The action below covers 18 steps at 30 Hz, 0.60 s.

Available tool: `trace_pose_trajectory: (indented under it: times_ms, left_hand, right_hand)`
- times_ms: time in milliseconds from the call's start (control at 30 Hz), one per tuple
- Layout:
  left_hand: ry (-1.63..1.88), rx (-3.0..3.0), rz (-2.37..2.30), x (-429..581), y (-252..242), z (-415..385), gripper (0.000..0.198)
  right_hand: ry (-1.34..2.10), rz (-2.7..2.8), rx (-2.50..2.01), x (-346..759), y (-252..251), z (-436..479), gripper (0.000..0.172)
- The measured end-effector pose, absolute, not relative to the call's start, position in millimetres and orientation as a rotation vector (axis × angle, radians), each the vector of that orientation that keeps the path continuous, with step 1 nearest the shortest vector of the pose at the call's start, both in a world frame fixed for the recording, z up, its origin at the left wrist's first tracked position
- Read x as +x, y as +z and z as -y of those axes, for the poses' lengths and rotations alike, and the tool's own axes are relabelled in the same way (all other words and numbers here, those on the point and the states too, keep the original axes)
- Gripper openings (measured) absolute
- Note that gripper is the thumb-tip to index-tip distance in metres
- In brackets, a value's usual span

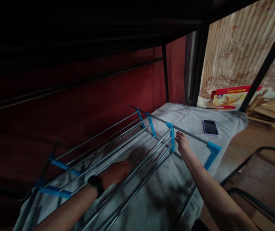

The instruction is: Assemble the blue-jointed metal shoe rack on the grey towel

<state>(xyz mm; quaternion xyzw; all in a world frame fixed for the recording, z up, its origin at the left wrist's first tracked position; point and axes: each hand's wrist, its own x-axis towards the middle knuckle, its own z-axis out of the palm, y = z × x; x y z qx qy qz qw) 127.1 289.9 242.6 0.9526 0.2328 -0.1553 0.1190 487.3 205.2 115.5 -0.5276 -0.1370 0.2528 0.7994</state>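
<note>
A metal clothes-drying rack (pixel 118 144) with blue plastic joints lies on a grey blanket (pixel 166 199) on a bunk bed. My left hand (pixel 114 173), with a black watch at the wrist, rests on the rack's middle rods, fingers curled over them. My right hand (pixel 183 146) lies by the rack's near side rail next to a blue joint (pixel 171 138), fingers stretched flat toward it. A smartphone (pixel 210 127) lies face up on the blanket beyond my right hand.
A dark red curtain (pixel 91 99) hangs behind the bed under a black upper bunk frame. A red box (pixel 231 96) stands past the bed's end against patterned fabric. A black metal chair frame (pixel 257 189) and wooden floor are at the right.
</note>
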Motion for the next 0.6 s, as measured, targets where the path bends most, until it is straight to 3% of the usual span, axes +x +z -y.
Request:
trace_pose_trajectory:
  times_ms: [200,367,600]
  left_hand:
    - [-0.390,2.783,-0.877,101,310,-241,0.042]
    - [-0.108,2.722,-1.057,61,358,-204,0.041]
    - [0.383,2.677,-1.429,-24,400,-166,0.055]
  right_hand:
    - [0.525,0.270,-1.273,432,108,-145,0.041]
    - [0.722,0.479,-1.302,395,101,-98,0.037]
    - [0.844,0.699,-1.180,383,186,-83,0.030]
